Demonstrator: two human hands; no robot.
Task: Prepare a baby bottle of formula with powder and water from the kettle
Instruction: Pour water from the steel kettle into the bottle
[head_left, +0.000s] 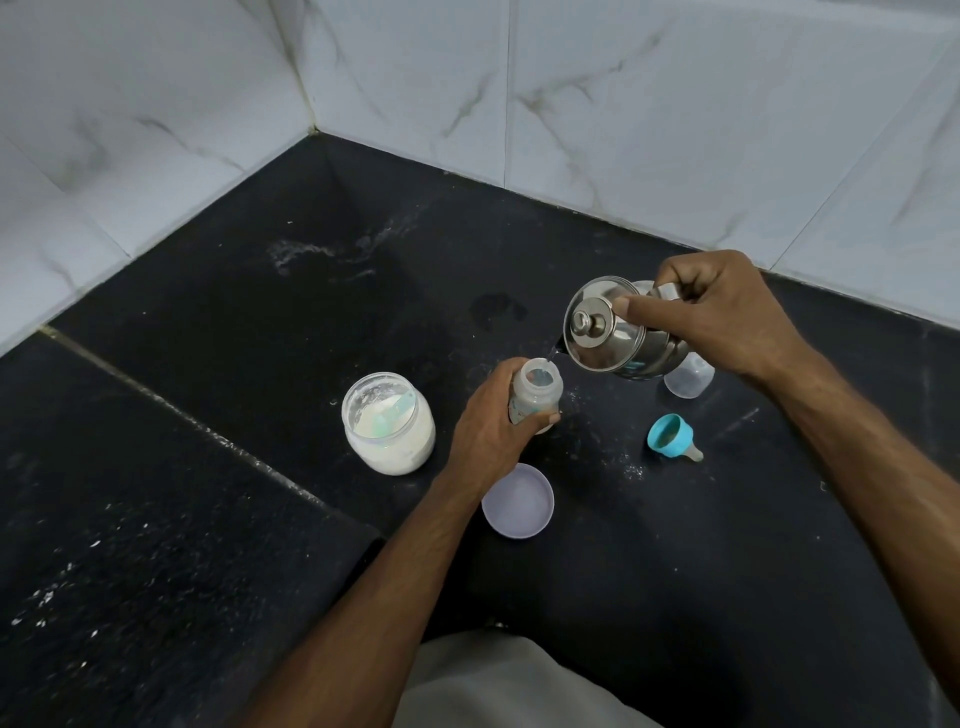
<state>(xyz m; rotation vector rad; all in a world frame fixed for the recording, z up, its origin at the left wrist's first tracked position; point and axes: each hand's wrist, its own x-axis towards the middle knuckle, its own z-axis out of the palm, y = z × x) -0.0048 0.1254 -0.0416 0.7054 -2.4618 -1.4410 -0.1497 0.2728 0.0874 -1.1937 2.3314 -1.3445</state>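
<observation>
My left hand (491, 421) grips an open baby bottle (537, 387) that stands upright on the black counter. My right hand (719, 306) holds a small steel kettle (615, 335) by its handle, with one finger pressed on the lid. The kettle is tilted left, and a thin stream of water runs from its spout into the bottle's mouth. An open jar of white formula powder (387, 423) with a pale scoop inside stands left of the bottle.
A blue bottle ring with its teat (672, 435) lies on its side to the right. A clear bottle cap (688, 376) sits behind the kettle, and a lilac jar lid (518, 500) lies near my left wrist. White tiled walls (675, 104) meet at the corner; powder specks dot the counter (208, 467).
</observation>
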